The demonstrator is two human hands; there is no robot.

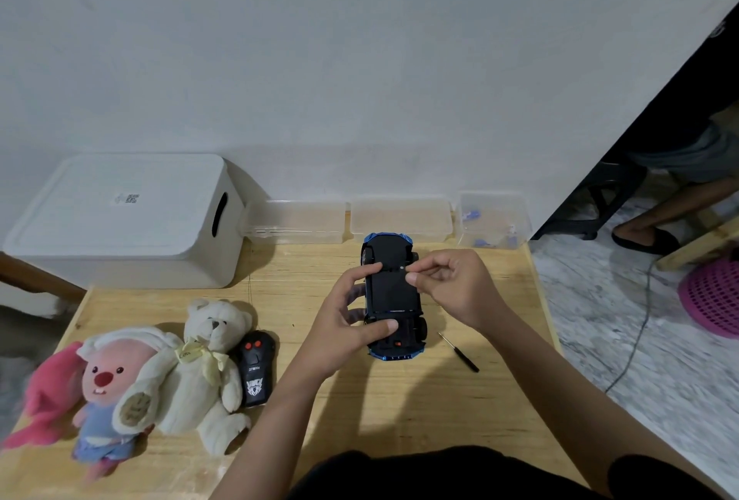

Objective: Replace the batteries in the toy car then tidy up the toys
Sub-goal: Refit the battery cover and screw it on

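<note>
Toy car: the toy car lies upside down near the middle of the wooden table, black underside up, blue body edge showing at both ends.
Left hand: the left hand grips the car's left flank, thumb laid across the near end of the underside, forefinger on the far part.
Right hand: the right hand hovers at the car's right side, thumb and forefinger pinched together over the underside; what they pinch is too small to tell.
Screwdriver: the screwdriver lies just right of the car, untouched.
Remote control: the remote control reads "27MHz" above a white emblem.
Plush toys: a cream teddy bear with a handwritten tag, illegible, and a pink plush lie at the table's left.
Far edge: a white lidded bin bearing a QR label, and three clear containers along the wall.
Open room: bare wood in front of the car.
</note>
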